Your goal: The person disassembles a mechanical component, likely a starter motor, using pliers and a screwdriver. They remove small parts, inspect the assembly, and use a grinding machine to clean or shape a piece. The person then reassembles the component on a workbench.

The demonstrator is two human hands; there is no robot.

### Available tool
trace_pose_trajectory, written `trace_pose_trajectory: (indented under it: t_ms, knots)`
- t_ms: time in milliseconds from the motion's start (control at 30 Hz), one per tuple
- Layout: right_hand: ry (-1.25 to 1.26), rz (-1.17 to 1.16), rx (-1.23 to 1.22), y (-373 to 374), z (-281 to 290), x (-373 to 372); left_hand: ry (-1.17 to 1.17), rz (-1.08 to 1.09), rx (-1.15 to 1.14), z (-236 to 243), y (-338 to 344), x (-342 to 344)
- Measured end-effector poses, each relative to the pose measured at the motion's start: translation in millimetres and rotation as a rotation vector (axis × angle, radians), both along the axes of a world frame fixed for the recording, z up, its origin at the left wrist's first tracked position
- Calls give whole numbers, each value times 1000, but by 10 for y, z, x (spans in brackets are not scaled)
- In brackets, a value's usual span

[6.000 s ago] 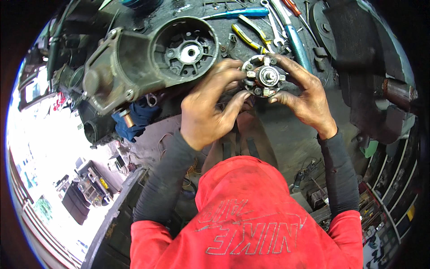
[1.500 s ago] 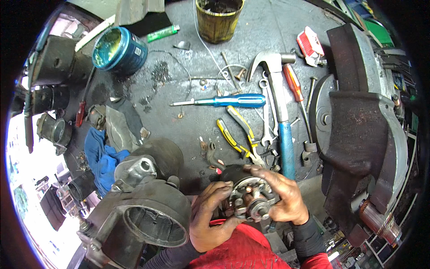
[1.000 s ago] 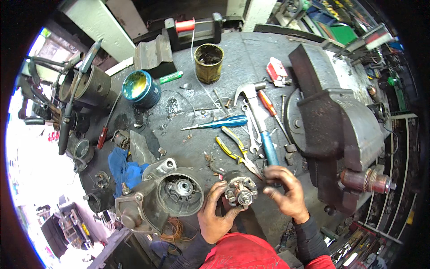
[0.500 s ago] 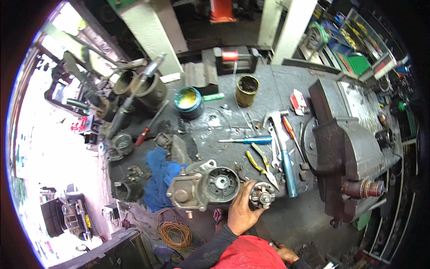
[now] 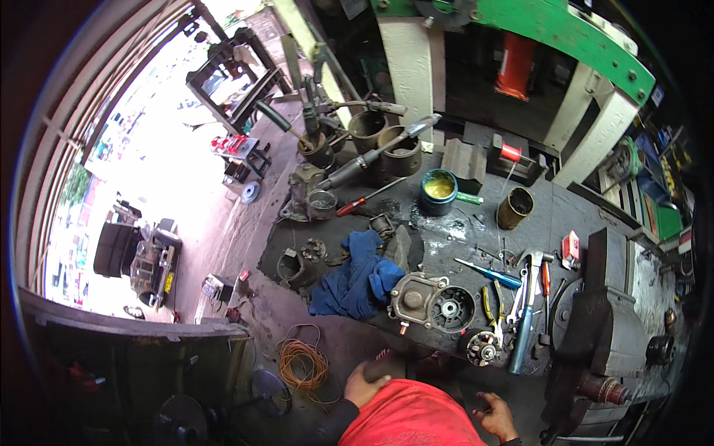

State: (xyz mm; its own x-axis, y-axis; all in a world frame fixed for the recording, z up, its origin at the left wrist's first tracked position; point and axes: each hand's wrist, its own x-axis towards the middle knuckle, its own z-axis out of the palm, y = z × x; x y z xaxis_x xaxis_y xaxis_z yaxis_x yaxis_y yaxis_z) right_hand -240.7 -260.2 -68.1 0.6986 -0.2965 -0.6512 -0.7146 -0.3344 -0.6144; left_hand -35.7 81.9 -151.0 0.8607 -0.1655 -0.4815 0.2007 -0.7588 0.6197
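My left hand (image 5: 366, 384) hangs low beside my red top, off the near edge of the bench (image 5: 446, 245), fingers curled loosely and clamped on nothing. On the bench a blue rag (image 5: 360, 275) lies towards the left end. Right of it sits the grey housing (image 5: 431, 301), near the front edge. Just beside that, at the very front edge, lies the small round gear part (image 5: 482, 348), touching no hand. It looks like solid metal, heavy for its size, stiff and probably greasy, so I would grip it around the rim. The hammer (image 5: 525, 320) lies next to it. My right hand (image 5: 494, 416) is open and empty.
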Motion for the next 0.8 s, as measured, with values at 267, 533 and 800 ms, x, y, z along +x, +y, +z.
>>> trace_pose_trajectory:
  t_ms: [267,533,800]
  knots:
    - [-86,92,-57,274,40,401,431,-509,379,-340,675,525]
    - [-146,77,-161,712,39,732,-323,-182,-391,1474,-469,2556]
    - [-39,-459,-133,1269,217,339,-566,-258,-349,1513,-1377,3305]
